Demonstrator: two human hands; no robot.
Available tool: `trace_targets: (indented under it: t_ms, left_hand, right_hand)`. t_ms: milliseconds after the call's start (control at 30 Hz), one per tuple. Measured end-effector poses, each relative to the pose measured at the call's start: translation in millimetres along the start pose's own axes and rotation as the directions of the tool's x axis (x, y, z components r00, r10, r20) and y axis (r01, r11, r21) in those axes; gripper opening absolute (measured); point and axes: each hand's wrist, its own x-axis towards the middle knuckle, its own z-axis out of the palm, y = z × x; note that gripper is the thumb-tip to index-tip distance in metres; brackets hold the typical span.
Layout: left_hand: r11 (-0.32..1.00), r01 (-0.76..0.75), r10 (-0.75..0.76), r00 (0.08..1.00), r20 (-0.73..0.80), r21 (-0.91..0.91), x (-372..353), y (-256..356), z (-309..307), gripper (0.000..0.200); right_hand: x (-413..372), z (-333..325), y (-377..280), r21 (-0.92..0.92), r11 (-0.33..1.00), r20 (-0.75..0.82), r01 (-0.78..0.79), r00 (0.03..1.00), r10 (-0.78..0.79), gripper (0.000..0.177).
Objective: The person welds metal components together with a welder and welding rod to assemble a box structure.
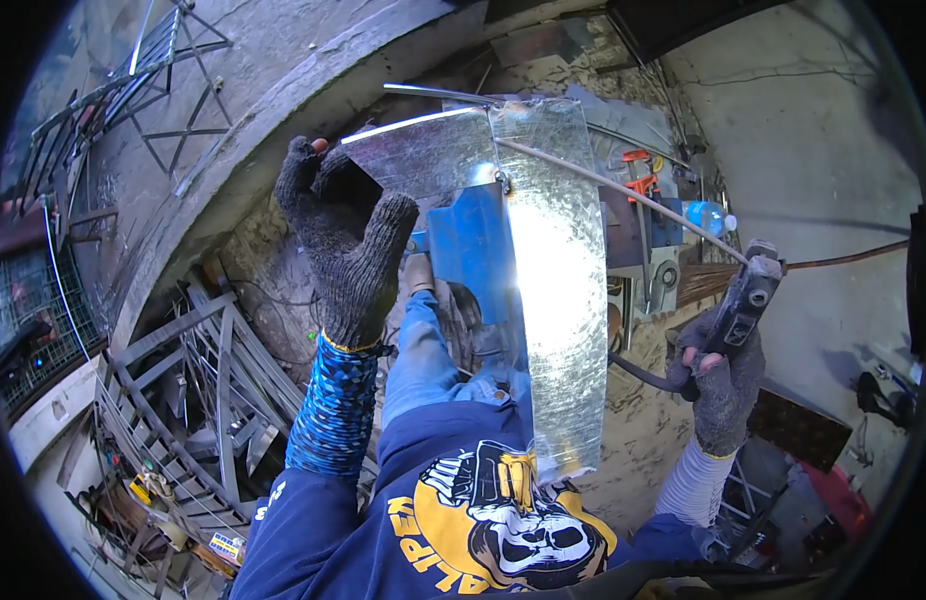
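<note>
My left hand (348, 250), in a dark knit glove, curves around the end of a short sheet metal piece (423, 150), thumb at its lower corner and fingers by the upper one. This piece meets a long shiny metal sheet (558, 400) at an angle, over a blue metal support (473, 250). A small dark spot marks the joint near the support's top. My right hand (723, 380), gloved too, grips a welding electrode holder (748, 295). From its jaws a long welding rod (633, 192) reaches left, its far end overlapping the seam between the metal pieces.
An orange clamp (640, 178) and a plastic bottle (707, 216) are beyond the long sheet. Metal frames and bars (203, 390) are piled at left. A cable (643, 373) runs from the holder. A concrete ledge (243, 130) curves across the upper left.
</note>
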Motion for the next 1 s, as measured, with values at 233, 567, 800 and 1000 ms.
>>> trace_targets:
  t_ms: [233, 567, 800, 1000]
  left_hand:
    - [0.998, 0.028, -0.029, 1.000, -0.008, -0.053, -1, -4, 0, 0.086]
    - [0.995, -0.048, 0.045, 0.999, 0.030, 0.090, -1, 3, 1, 0.077]
    - [0.971, -0.159, 0.134, 0.981, 0.142, 0.180, -4, 5, 2, 0.080]
    - [0.968, -0.142, 0.120, 0.986, 0.117, 0.206, -4, 4, 0, 0.083]
  right_hand:
    - [0, -1, -1, -0.019, 1.000, 0.000, -0.017, 1.000, 0.017, 0.055]
    - [6, 17, -6, 0.161, 0.986, -0.017, -0.039, 0.999, 0.042, 0.059]
    - [6, -4, 14, 0.248, 0.964, -0.023, -0.096, 0.994, 0.105, 0.069]
    - [0, 7, -5, -0.057, 0.994, -0.005, 0.095, 0.995, -0.095, 0.060]
